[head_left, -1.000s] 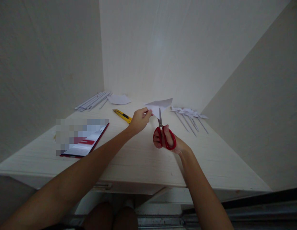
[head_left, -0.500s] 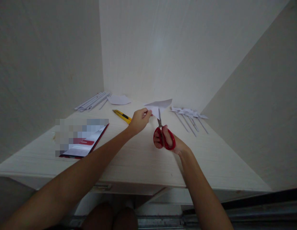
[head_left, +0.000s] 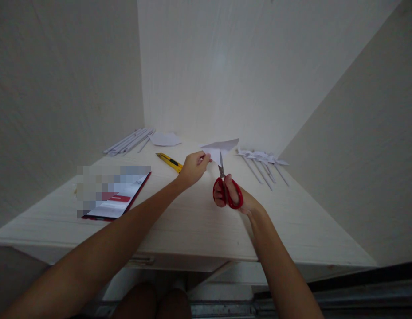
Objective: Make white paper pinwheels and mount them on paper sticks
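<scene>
While the left hand (head_left: 191, 168) pinches the white paper sheet (head_left: 221, 146) just above the table (head_left: 192, 221), the right hand (head_left: 237, 199), closed around the red scissors (head_left: 226, 188), appears mid-cut, so the next snip likely needs steady paper.

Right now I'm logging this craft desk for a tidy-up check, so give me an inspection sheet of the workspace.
Surface: pale wood desk, set in a corner.
Job's things: white paper; red scissors, blades at the paper's edge.
Clutter: yellow knife; booklet; paper rolls; paper sheet; paper pinwheels on sticks.
Grippers: left hand pinches the paper; right hand grips the scissors.
Cables: nothing seen.
Surroundings: plain walls on three sides; knees below the desk edge.
</scene>
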Action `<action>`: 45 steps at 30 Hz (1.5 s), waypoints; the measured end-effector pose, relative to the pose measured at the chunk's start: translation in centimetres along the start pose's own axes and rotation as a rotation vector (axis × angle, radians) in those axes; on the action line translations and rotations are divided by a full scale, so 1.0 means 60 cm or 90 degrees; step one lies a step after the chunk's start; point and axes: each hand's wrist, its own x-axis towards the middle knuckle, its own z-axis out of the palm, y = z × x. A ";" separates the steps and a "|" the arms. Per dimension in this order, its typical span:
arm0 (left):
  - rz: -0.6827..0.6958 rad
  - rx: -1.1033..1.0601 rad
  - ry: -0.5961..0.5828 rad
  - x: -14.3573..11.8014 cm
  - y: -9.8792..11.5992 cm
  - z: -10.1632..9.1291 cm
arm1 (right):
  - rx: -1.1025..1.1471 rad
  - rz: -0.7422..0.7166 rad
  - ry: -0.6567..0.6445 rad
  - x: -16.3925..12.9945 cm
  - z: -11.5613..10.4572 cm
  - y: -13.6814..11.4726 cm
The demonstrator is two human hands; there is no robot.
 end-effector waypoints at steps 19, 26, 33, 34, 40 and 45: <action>0.006 0.022 0.002 0.001 -0.005 0.001 | 0.005 0.012 0.036 -0.002 0.006 -0.006; 0.005 0.015 0.004 0.001 -0.003 0.001 | 0.019 0.012 0.025 -0.002 0.005 -0.006; 0.003 0.007 0.008 0.000 -0.003 0.001 | 0.001 0.023 0.036 -0.002 0.003 -0.003; 0.003 0.005 0.008 0.000 -0.003 0.001 | -0.002 0.022 0.039 -0.002 0.003 -0.003; -0.007 0.003 0.005 0.000 0.000 0.000 | 0.001 0.016 0.037 -0.002 0.004 -0.005; -0.015 -0.002 0.002 0.001 0.000 0.002 | -0.009 0.007 0.030 0.000 0.000 -0.002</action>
